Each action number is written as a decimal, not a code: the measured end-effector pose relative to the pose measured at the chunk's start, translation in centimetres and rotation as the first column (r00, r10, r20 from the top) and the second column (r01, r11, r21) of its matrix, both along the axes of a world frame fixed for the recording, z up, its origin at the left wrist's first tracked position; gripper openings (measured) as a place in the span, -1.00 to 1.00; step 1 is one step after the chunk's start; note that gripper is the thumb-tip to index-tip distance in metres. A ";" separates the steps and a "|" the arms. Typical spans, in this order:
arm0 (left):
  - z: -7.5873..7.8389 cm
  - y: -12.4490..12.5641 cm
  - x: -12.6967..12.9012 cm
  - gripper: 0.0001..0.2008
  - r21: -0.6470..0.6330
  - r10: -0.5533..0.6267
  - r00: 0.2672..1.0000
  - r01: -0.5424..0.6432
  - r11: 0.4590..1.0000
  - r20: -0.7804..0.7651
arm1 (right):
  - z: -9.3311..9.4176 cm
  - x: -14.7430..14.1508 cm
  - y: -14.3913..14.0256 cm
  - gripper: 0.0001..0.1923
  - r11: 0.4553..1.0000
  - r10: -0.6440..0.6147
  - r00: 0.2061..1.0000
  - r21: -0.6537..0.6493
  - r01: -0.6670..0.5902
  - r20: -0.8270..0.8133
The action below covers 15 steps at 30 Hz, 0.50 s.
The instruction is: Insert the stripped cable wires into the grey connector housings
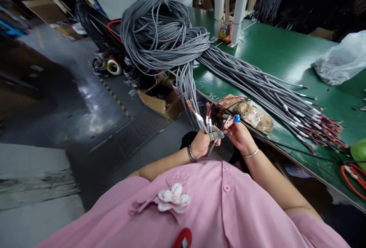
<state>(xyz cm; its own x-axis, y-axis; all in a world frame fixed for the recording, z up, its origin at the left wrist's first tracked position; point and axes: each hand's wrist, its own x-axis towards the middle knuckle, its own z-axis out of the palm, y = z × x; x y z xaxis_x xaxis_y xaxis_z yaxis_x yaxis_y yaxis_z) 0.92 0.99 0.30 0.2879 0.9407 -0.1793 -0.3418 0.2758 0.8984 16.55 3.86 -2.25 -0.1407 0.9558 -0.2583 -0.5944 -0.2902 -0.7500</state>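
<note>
Pink shirt (200, 210) below, both hands (200, 144) (239, 135) grip grey cables (197, 103) beside a cardboard box (164, 101).

Your desk (274, 55) is green. Big tangle of grey cables (160, 31) piled at its far-left corner; a long bundle (257, 84) runs from it across the top, stripped red ends (328, 128) fanned near the front edge. Clear plastic bag (341, 59) far right. White posts (228, 4) at the back w/ a small yellow pack (225, 31) at the base. Taped brown block (251, 114) on the front edge. Red-handled tool (353, 177) bottom right. Open cardboard box (161, 99) and tape rolls (113, 65) on the floor.
</note>
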 end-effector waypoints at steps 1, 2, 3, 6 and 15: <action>-0.1 0.0 0.0 -0.68 -0.002 0.000 1.000 0.000 1.000 0.000 | 0.0 -0.1 0.1 -0.55 1.000 -0.020 1.000 -0.005 0.020 -0.002; -0.1 0.1 0.1 -0.68 -0.005 -0.001 1.000 0.001 1.000 0.002 | 0.0 -0.2 0.1 -0.56 0.999 -0.044 0.999 -0.009 0.044 0.002; -0.1 0.1 0.1 -0.69 -0.007 -0.002 1.000 0.002 1.000 0.004 | 0.0 -0.3 0.2 -0.57 0.998 -0.067 0.998 -0.011 0.067 0.007; -0.2 0.2 0.1 -0.68 -0.005 -0.009 1.000 0.009 1.000 0.002 | 0.3 -0.5 0.1 -0.60 0.995 -0.097 0.995 -0.013 0.097 0.010; -0.8 -0.2 -0.4 -0.70 0.001 -0.015 1.000 0.015 1.000 -0.013 | 0.1 0.6 -0.5 -0.41 0.983 0.172 0.985 -0.052 -0.173 -0.026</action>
